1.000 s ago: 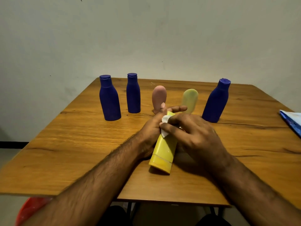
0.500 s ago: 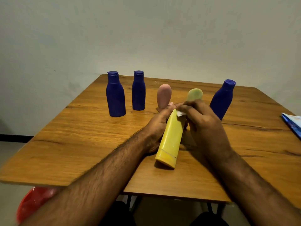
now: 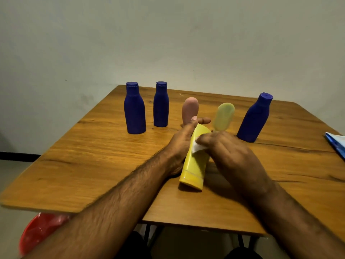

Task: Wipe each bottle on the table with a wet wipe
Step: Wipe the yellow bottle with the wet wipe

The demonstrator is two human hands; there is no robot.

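Yellow bottle [image 3: 194, 165] tilted; wipe [image 3: 196, 147] atop

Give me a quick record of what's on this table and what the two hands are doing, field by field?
Surface: wooden table
Being wiped: yellow tube, tilted, cap end on the table
Left hand: holds the tube from its left side
Right hand: presses a white wipe on the tube
Standing behind: three blue bottles, pink bottle, pale green bottle
Right edge: blue and white packet
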